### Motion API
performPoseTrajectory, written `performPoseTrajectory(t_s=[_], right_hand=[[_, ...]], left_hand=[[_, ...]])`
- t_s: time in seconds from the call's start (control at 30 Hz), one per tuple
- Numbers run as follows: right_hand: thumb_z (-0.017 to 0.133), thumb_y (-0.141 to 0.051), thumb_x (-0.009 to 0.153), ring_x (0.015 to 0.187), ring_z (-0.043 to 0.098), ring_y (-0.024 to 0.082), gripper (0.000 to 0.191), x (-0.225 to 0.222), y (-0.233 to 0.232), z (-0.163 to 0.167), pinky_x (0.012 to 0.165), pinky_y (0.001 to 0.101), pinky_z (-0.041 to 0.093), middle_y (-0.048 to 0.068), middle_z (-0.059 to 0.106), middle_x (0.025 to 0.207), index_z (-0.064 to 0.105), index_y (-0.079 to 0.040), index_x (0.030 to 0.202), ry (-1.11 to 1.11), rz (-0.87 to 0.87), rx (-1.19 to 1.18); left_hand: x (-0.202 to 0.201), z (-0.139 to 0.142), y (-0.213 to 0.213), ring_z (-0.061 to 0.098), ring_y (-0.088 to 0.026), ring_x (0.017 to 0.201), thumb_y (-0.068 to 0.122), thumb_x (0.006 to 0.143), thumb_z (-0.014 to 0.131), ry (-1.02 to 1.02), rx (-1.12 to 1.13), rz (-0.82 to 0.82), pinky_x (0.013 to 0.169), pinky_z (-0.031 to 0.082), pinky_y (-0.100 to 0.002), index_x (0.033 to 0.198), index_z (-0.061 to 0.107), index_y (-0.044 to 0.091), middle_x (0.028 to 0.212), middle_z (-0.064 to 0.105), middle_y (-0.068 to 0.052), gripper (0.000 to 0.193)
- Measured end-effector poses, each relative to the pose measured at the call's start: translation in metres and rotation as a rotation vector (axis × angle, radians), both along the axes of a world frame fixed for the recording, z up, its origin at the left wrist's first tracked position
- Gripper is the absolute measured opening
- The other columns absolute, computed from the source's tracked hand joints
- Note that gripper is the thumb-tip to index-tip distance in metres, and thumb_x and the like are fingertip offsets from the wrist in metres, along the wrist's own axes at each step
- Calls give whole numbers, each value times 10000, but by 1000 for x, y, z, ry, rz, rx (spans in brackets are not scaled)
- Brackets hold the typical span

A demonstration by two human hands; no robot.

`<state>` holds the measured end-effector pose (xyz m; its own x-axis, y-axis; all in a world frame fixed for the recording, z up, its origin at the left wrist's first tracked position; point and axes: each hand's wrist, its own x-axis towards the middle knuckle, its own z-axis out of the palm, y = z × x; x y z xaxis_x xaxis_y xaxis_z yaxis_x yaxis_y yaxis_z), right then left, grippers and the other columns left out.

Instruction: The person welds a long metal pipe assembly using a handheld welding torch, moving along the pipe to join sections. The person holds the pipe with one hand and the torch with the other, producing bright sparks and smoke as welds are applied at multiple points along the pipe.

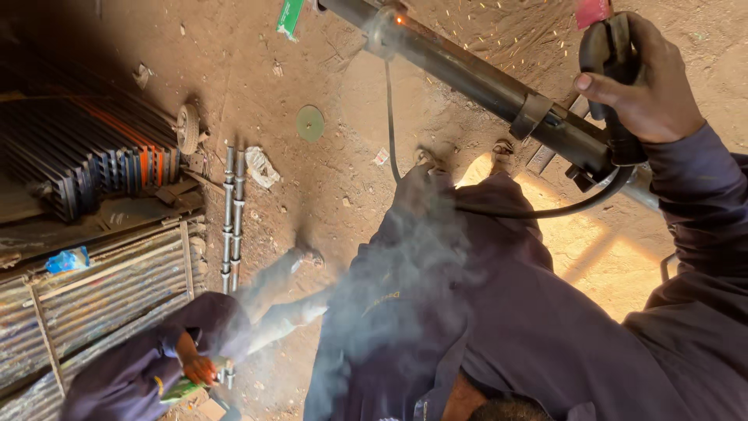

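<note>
Sunlit dirt floor [257, 70]; corrugated sheets [101, 304] stacked left.

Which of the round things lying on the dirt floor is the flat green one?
The green disc lying flat in the middle of the dirt floor. The other round thing, a small grey wheel, stands on edge farther left, beside the stacked metal bars.

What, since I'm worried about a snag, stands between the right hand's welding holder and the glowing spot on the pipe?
Nothing visible blocks it. The right hand grips the welding holder beside the pipe. Only a metal collar on the pipe lies before the glowing spot. The smoke drifts below.
</note>
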<state>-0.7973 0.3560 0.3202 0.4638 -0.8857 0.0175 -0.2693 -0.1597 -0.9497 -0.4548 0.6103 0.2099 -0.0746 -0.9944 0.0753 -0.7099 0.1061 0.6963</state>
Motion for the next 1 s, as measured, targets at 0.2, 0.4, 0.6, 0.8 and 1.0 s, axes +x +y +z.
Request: performPoseTrajectory(t_s=[0.2,0.4,0.6,0.8,1.0], right_hand=[[872,-286,959,1036,618,189,611,-1,55,24,986,339,514,113,648,1107,536,49,1344,80,-37,-8],[823,-286,886,1074,588,177,706,30,116,43,980,334,505,92,610,1162,512,25,1438,34,-205,37],[850,-335,932,751,644,183,772,119,186,58,700,358,566,99,616,944,424,69,1433,-203,-305,236],[940,-321,939,767,634,158,770,250,271,59,672,280,528,76,610,924,422,53,1370,-249,-508,207],[957,-308,888,767,646,139,953,337,333,45,655,260,531,55,632,955,376,36,1561,-245,-676,53]], left_hand=[[4,3,10,621,-271,822,135,899,858,74,-258,47,688,486,-388,1352,523,-1,951,598,-112,579],[74,-10,23,638,-324,801,274,611,941,21,69,-54,695,530,-418,1278,584,19,918,629,-147,799],[180,-31,56,651,-325,803,286,603,956,90,107,-104,685,534,-415,1248,590,3,905,635,-158,794],[317,-58,79,643,-335,778,155,539,969,151,-21,-134,675,532,-432,1214,604,4,874,637,-158,782],[399,-76,72,640,-338,760,10,446,932,83,272,-72,669,535,-439,1189,616,1,896,647,-160,808]])
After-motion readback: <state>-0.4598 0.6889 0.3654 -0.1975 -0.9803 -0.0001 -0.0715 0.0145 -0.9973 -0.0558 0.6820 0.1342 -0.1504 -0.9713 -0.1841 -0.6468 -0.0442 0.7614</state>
